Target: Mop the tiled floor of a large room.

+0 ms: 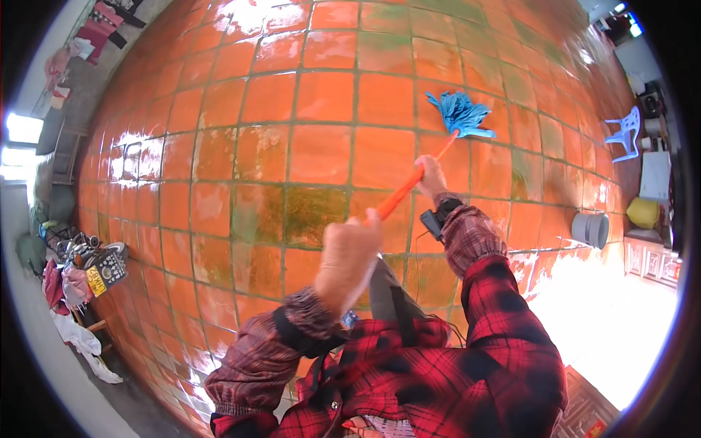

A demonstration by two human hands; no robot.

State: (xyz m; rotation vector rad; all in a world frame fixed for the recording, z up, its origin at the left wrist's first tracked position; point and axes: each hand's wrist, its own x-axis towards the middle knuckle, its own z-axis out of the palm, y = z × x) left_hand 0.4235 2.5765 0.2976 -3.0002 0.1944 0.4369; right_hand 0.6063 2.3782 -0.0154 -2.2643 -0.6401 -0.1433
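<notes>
Both of my hands grip the orange handle [402, 191] of a mop. My left hand [350, 257] is closed around its upper end, close to my body. Farther down the shaft, my right hand [431, 176] wraps around it. The blue cloth mop head [459, 114] lies spread on the floor ahead and to the right, its strands fanned away from me. Under it are glossy orange floor tiles [320, 150], some with dark greenish patches. A small dark device is strapped to my right wrist.
To the right stand a blue plastic chair [624, 134], a grey bucket-like container [590, 230] and a yellow object [643, 213]. Along the left wall are a motorbike [104, 257] with a plate and hanging clothes [98, 27]. Bright light falls through an opening at lower right.
</notes>
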